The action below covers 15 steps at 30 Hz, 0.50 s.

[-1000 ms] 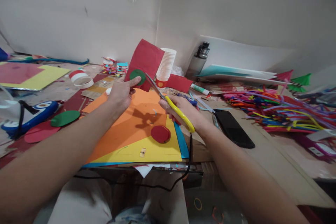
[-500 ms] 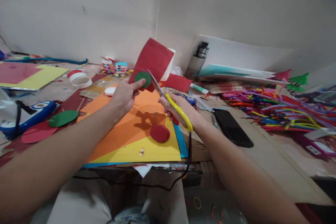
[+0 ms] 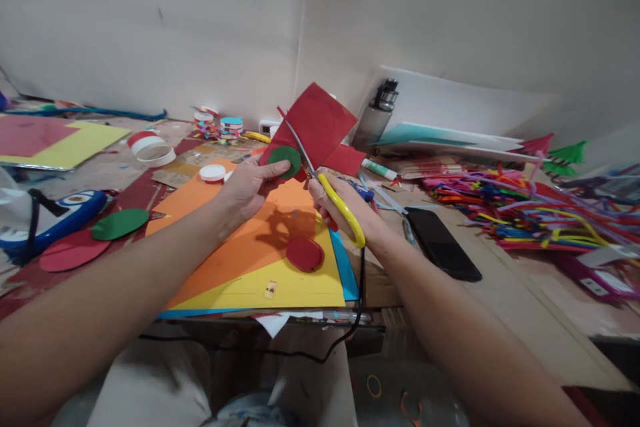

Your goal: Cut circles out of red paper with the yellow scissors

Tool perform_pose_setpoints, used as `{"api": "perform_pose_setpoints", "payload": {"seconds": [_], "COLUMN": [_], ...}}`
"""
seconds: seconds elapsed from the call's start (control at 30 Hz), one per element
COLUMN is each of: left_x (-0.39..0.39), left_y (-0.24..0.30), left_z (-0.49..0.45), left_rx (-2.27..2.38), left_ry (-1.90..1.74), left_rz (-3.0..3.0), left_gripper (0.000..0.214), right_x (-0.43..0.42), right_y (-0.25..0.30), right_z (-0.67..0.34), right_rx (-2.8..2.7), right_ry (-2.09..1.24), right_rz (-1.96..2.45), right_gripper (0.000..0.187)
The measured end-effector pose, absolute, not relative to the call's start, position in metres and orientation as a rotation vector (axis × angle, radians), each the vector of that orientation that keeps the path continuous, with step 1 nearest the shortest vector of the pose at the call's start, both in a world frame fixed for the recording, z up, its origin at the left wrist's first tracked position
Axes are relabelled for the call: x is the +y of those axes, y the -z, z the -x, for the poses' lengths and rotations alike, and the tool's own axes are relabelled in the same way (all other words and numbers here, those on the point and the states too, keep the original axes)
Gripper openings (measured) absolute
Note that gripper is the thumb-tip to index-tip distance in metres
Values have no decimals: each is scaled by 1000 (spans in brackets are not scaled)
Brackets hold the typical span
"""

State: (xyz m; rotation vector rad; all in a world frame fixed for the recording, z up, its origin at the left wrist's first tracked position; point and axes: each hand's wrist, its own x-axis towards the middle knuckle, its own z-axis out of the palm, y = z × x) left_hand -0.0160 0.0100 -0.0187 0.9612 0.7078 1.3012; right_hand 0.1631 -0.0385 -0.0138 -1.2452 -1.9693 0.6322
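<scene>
Between thumb and fingers, my left hand (image 3: 257,183) pinches a green paper disc (image 3: 285,161) flat against a sheet of red paper (image 3: 320,123). My right hand (image 3: 333,199) grips scissors (image 3: 342,210) with yellow and red handles. Their blades lie across the red paper just right of the green disc, and a thin red strip sticks up by the tip. Below the hands, a red disc (image 3: 305,254) rests on orange paper (image 3: 225,253) and yellow paper (image 3: 300,290).
At left are a green oval (image 3: 121,225), a pink oval (image 3: 75,251) and a blue-white tool (image 3: 55,217). A black phone (image 3: 443,243) lies right of my right hand, near many pipe cleaners (image 3: 525,203). A bottle (image 3: 375,117) stands behind.
The red paper and green disc have shifted right and turned in my left hand. The blades now reach further up along the paper, with a thin strip split off at the edge.
</scene>
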Motion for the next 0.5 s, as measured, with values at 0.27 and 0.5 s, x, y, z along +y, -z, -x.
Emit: {"api": "perform_pose_setpoints", "payload": {"seconds": [0.27,0.5], "left_x": [10,13], "left_y": [18,19], "left_z": [17,20], "left_rx": [698,667], "left_ry": [-1287,-1269], "left_rz": [-941,-978], "left_gripper": [26,27], "right_x": [-41,-45], "right_y": [10,3], "right_z": [-164,-164], "right_rx": [-1986,-2018], "right_ry": [-613,-575], "right_rz": [1226,1233], "right_gripper": [43,42]}}
